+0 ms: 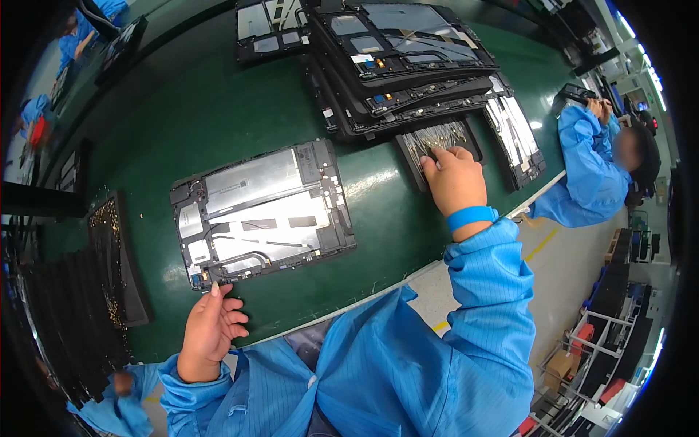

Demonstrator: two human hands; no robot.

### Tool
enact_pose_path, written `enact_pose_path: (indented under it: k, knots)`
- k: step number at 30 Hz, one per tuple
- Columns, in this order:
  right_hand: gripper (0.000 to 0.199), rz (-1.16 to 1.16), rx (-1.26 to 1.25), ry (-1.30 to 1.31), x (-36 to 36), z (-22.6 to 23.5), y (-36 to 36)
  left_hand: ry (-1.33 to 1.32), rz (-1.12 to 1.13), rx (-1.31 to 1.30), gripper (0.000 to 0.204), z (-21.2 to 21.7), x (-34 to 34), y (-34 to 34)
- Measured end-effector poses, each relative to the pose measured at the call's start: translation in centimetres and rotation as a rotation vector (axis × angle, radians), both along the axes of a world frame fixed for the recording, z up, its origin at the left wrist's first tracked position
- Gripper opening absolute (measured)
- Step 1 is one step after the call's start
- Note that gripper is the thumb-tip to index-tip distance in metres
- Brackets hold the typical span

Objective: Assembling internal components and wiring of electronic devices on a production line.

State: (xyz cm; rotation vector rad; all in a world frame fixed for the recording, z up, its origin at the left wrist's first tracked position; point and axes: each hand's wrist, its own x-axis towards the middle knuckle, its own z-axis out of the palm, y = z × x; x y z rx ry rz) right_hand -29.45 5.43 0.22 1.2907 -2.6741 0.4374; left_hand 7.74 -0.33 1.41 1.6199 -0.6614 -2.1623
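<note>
An opened tablet [262, 188] lies on the green table, its silver battery plates and dark ribbon cables showing. At its near left corner is my left hand [211, 328], thumb tip by the edge and the other fingers loosely curled with nothing visible in them. To the right, my right hand [459, 182] reaches over a black foam tray [413, 171] filled with thin cables [437, 136] that have small gold ends. Its fingertips are drawn together down among the cables. Whatever they pinch is too small to make out. A blue band circles my right wrist.
Beyond the tray rises a stack of opened tablets [415, 44]; another opened tablet [515, 127] lies right of the tray. On the left is a dark tray [131, 269] with gold-coloured bits beside black strips [69, 313]. A person in blue [586, 167] works at the far right.
</note>
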Motion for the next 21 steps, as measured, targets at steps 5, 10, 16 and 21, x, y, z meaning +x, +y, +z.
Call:
enact_pose_path:
  k: [5,10,16,21]
  knots:
    - [0.017,0.106,-0.059,0.012,0.1,-0.2,-0.3,-0.016,0.008,-0.021,0.037,0.1,0.2,0.6]
    - [0.007,0.25,-0.263,-0.239,6.3,5.1,0.8,-0.47,-0.697,-1.136,0.03,2.1,-0.8,2.6]
    - [0.008,1.0,0.367,-1.131,11.1,6.2,2.3,-0.226,-0.876,-1.895,0.032,3.5,-5.7,1.5]
    - [0.015,0.975,0.48,-1.457,11.8,4.6,1.5,-0.103,-1.07,-1.479,0.027,3.1,-4.7,2.3]
